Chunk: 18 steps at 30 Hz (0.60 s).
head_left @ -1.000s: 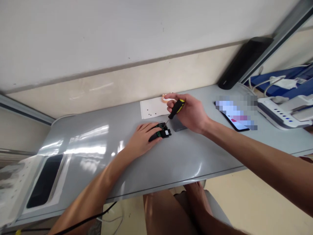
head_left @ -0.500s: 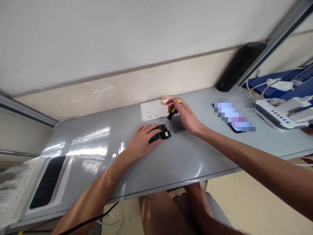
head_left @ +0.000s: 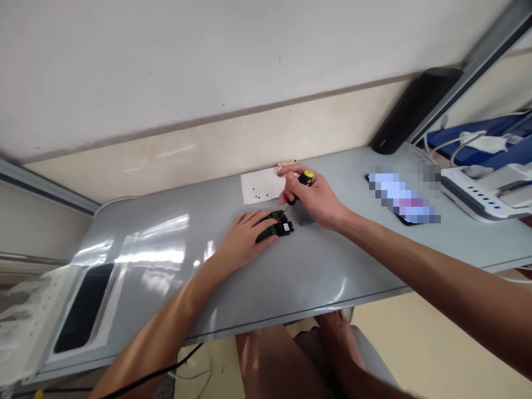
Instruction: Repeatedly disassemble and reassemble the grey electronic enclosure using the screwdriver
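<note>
My left hand [head_left: 241, 239] is closed over a small black device [head_left: 284, 228] with an exposed green circuit board, holding it down on the grey table. The palm and fingers hide its left end. In my right hand [head_left: 322, 199] is a screwdriver [head_left: 307, 176] with a black and yellow handle, tilted so that its thin shaft reaches down into the device. The fingers wrap round the handle; whether the tip sits in a screw is too small to tell. A dark grey flat piece [head_left: 306, 219] lies partly hidden under my right hand.
Behind the device lies white paper [head_left: 249, 183] with several tiny dark screws [head_left: 258, 197]. An orange item [head_left: 284, 165] sits by the wall. On the right are a phone [head_left: 399, 197], a power strip [head_left: 477, 194] and a black cylinder [head_left: 415, 111]; a dark phone [head_left: 85, 307] lies left.
My right hand has turned round the screwdriver handle, its fingers curling further and the handle standing more upright. My left hand and the device stay in place; the view has shifted slightly.
</note>
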Motion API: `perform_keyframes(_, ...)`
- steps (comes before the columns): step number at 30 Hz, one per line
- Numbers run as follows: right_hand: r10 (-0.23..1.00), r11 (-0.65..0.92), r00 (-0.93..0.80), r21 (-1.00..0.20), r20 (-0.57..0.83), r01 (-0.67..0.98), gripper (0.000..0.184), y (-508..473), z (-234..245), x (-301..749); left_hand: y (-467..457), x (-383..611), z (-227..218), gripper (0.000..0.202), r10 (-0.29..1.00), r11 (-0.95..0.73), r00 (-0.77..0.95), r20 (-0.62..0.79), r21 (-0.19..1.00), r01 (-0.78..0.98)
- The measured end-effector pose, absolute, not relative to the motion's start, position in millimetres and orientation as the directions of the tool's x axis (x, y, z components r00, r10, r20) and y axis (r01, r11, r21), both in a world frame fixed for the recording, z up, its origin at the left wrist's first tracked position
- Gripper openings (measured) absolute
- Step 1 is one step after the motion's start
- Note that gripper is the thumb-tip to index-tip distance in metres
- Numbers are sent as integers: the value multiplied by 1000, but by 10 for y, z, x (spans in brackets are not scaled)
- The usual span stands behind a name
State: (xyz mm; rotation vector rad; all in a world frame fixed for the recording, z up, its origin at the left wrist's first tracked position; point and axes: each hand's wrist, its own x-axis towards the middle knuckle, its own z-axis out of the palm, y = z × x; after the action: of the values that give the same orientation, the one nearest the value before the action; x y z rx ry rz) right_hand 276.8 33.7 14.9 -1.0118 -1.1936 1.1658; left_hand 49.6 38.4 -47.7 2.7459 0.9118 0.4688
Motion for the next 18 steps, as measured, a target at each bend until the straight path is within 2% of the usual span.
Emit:
perform_keyframes(3,998,47,-31,-959,58,-279,66,341,163,2784,376,500,-468,31,620,-777,752,224,305,550)
perform_keyframes(7,998,-19,-56,-922,3,-388,52,365,196,2860,373,504,-465,30,624,-773,751,218,315,551)
perform_keyframes(9,997,-36,-78,-919,-5,-392,53,380,202,2895,377,504,-471,30,619,-777,752,226,318,544)
perform_keyframes(13,997,-35,-81,-941,-8,-337,66,393,183,2910,383,499,-479,31,617,-778,754,225,320,541)
perform_keyframes(18,998,67,-3,-982,69,-174,60,386,189,2914,383,491,-475,32,615,-780,756,225,317,540)
